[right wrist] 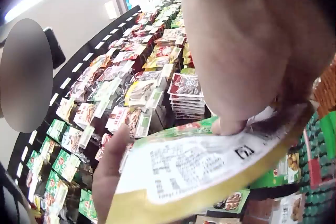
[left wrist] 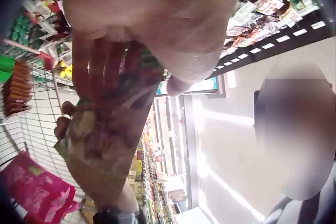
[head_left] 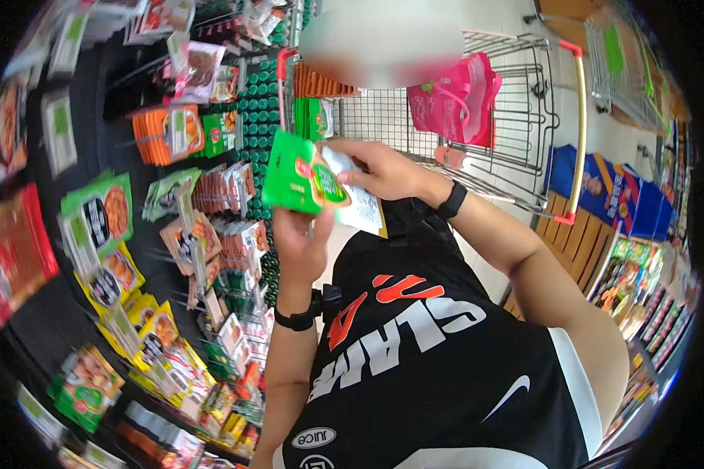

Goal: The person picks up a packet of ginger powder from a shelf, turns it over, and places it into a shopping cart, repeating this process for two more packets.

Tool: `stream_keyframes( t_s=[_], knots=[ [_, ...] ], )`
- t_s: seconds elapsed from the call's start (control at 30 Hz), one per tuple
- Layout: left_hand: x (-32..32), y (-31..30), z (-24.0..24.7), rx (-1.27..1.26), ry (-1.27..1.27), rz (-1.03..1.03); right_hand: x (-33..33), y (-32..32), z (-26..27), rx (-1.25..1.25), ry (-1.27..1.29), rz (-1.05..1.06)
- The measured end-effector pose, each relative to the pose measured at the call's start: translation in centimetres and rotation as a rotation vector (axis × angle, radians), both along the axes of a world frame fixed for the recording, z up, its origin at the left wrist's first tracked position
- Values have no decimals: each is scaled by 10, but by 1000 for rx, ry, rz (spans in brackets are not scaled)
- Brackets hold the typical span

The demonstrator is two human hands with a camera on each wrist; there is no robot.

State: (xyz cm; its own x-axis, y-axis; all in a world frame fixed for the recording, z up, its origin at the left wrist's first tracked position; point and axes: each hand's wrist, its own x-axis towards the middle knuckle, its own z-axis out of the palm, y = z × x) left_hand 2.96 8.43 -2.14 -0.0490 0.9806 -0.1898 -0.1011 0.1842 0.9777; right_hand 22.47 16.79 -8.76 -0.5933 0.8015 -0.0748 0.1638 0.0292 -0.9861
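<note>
A green food packet (head_left: 293, 176) with a white printed panel is held up in front of the black shirt, over the near side of the shopping cart. My left hand (head_left: 301, 246) grips its lower left part, thumb on the near side and fingers beneath. From the right, my right hand (head_left: 387, 168) pinches the white part. In the right wrist view the packet (right wrist: 184, 166) shows small print and a gold edge, with the right thumb pressed on it. Seen from below in the left wrist view, the packet (left wrist: 102, 134) lies across the left fingers.
The cart (head_left: 575, 125) carries a pink bag (head_left: 454, 102), green packets (head_left: 309, 117) and orange packets (head_left: 325, 82). Along the left runs a black shelf wall hung with food packets (head_left: 102, 207). On the right are a slatted wooden surface (head_left: 559, 234) and a blue printed box (head_left: 614, 187).
</note>
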Motion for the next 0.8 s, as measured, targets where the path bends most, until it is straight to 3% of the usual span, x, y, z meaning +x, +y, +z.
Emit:
stream_keyframes(
  t_s=[0.07, 0.1, 0.23, 0.4, 0.43, 0.57, 0.67, 0.7, 0.8],
  knots=[
    [-6, 19, 5, -99, -111, 51, 10, 12, -23, 217, 14, 87],
    [-15, 26, 1, -182, -182, 6, 18, 23, -11, 45, -91, 220],
    [-25, 53, -21, -505, -422, 26, 22, 28, -39, 47, -62, 250],
    [-34, 78, -71, -721, 89, -221, 24, 30, -63, 104, -182, 212],
    [-27, 85, -82, -648, 228, -293, 26, 31, -69, 119, -173, 185],
    [-10, 117, -137, -396, 698, -536, 37, 39, -97, 307, -675, 191],
    [-1, 137, -178, -255, 907, -513, 46, 41, -118, 238, -848, 76],
    [0, 143, -193, -209, 913, -508, 51, 41, -127, 247, -826, 49],
    [-11, 154, -238, -151, 948, -510, 69, 54, -135, -30, -732, 219]
  ],
)
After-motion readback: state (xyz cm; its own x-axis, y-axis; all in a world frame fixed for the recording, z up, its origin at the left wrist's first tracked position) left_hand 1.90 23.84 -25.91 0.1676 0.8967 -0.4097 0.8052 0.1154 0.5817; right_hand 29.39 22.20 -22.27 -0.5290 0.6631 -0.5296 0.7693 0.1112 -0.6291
